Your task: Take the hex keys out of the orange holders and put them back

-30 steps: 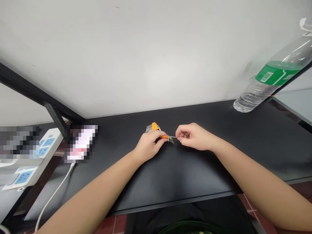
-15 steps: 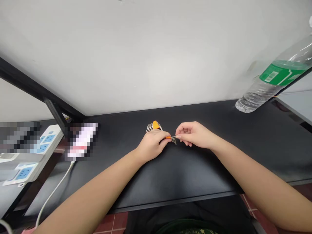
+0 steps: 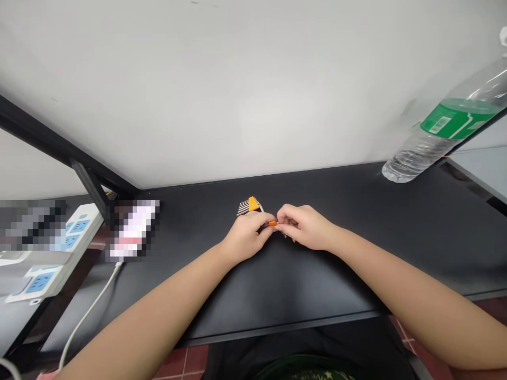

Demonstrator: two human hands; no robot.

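Fingers of the left hand [image 3: 244,238] pinch a small orange piece [image 3: 273,223] over the black desk [image 3: 328,279], long axis crosswise, pointing toward the right hand [image 3: 307,227], whose grip I can't tell. Farther right, a bottle [image 3: 447,117] wears a green label [image 3: 462,120].

The black table [image 3: 336,190] bears a green-labelled bottle [image 3: 455,120], an orange rod holder [image 3: 253,203] and, pixelated, perhaps a phone [image 3: 137,227]
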